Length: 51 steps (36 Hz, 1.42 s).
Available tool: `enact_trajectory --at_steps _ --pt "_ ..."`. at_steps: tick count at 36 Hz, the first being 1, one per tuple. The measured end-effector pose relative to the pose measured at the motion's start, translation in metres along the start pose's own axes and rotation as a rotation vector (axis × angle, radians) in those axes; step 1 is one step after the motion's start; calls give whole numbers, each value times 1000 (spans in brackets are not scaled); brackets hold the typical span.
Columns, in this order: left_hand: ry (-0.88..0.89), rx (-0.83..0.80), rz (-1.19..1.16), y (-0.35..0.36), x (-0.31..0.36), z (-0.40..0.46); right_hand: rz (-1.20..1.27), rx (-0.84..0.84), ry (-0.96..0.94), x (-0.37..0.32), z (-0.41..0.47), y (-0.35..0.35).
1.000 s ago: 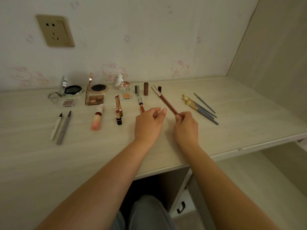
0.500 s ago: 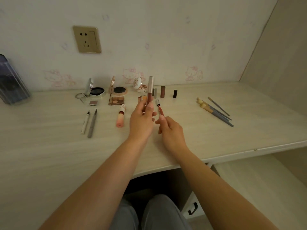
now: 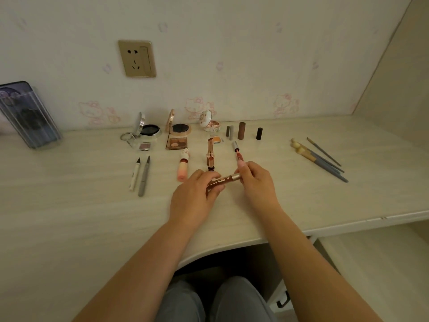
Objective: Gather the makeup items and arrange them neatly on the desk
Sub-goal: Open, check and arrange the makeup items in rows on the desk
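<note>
**Slim lip tube held at both ends above the desk**

Head view: the left hand (image 3: 195, 196) curls its fingers and thumb round the brown lower half of a lip gloss tube (image 3: 223, 180), and the right hand (image 3: 254, 180) pinches the tube's pale metallic cap end between thumb and fingertips. The tube lies nearly level, tilted up a little toward the right, and is held just above the desk (image 3: 69, 217), in front of the row of lipsticks.

Behind the hands lie a pink lipstick (image 3: 183, 168), a rose-gold lipstick (image 3: 210, 154) and an uncapped red applicator wand (image 3: 236, 151). Further back stand two open compacts (image 3: 148, 130), a small eyeshadow palette (image 3: 177, 143) and several loose caps (image 3: 241, 130). Two eyeliner pens (image 3: 139, 176) lie to the left, and a cluster of makeup brushes (image 3: 318, 159) to the right, well apart from the rest.

The tube looks light, stiff and smooth, so it will probably slip or roll if it is laid down carelessly. The firmest hold is likely on the barrel, where the left hand already has it; a pull on the cap end alone could loosen the cap. Laying it flat, parallel to the lipsticks, should keep it from rolling out of line.
</note>
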<state>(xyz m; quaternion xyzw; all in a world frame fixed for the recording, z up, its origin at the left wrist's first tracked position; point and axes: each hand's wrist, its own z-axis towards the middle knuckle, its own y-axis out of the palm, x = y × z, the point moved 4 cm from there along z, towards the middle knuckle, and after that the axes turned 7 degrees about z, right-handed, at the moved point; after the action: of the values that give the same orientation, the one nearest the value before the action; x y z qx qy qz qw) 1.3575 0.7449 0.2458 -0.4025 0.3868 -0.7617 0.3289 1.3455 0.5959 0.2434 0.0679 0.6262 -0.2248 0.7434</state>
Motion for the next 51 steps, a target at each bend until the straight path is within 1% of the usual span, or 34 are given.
enact_trajectory --at_steps 3,17,21,25,35,39,43,45,48,51 --pt "-10 -1 5 0 -1 0 -23 -15 -9 1 -1 2" --pt "-11 -118 116 5 2 -1 -97 -5 0 -2 -3 2" --pt "-47 -180 152 6 1 0 -106 -19 0 -3 -4 1" --pt "-104 -198 29 5 -2 -3 -95 -19 2 -3 -4 2" --pt "-119 -8 -139 -7 -2 -3 -75 79 34 -2 -1 -4" --pt "-147 20 -221 -6 -7 -3 -36 108 52 -1 -1 -6" --pt "-190 3 -228 -2 -13 -3 -19 112 70 2 0 -6" --pt "-212 30 -295 -5 -13 -3 -8 125 69 3 0 -7" --pt "-236 20 -393 -8 -12 -4 18 171 84 4 1 -9" --pt "-221 52 -379 -8 -11 -3 17 189 99 5 2 -9"
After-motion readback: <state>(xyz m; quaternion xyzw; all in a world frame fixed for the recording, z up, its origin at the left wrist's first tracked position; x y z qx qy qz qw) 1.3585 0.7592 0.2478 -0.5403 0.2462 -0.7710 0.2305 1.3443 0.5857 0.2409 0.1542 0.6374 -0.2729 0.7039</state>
